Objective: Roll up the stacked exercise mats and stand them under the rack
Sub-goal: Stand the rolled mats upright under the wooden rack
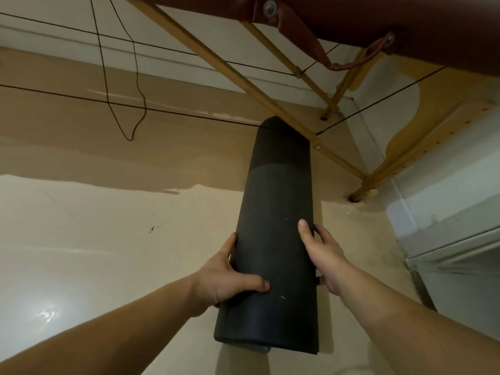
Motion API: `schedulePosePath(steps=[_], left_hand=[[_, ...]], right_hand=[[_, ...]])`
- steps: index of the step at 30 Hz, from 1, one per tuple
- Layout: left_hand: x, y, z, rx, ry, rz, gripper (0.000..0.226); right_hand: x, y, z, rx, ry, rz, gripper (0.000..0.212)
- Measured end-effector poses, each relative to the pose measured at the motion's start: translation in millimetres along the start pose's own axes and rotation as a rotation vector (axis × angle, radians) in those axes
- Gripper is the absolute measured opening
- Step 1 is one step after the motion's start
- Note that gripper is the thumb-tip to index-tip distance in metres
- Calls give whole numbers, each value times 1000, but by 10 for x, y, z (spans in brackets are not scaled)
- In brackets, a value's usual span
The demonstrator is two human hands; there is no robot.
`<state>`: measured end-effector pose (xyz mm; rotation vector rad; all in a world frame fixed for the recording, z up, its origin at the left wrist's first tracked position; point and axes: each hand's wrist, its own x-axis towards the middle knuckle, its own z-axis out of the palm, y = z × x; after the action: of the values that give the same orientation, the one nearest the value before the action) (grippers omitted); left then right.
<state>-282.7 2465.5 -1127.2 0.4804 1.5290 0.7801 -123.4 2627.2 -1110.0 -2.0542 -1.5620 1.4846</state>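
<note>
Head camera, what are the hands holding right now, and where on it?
The rolled black mat, gripped on its nearer half: left hand round its left side, right hand round its right side.

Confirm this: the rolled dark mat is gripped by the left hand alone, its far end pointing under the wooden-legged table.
Not quite. Both hands grip the rolled dark mat: the left hand on one side, the right hand on the other, as the head view shows. Its far end does point under the wooden-legged table.
</note>
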Motion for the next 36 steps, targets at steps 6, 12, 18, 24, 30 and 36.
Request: schedulePosePath(steps=[6, 12, 18, 24, 30, 36], left_hand=[[199, 197, 359, -93, 135, 136, 137], [483, 449, 545, -104, 222, 242, 132], [491, 103, 553, -129, 90, 292, 118], [648, -100, 815, -81, 137, 322, 148], [764, 435, 891, -85, 254, 376, 142], [835, 538, 926, -6, 354, 449, 102]], right_hand=[[-41, -138, -137, -297, 174, -177, 76], [-8, -114, -307, -394, -43, -125, 131], [168, 30, -474, -255, -122, -141, 118], [262, 59, -645, -170, -199, -134, 104], [383, 118, -718, -88, 23, -387, 76], [295, 312, -866, -231, 3, -492, 71]])
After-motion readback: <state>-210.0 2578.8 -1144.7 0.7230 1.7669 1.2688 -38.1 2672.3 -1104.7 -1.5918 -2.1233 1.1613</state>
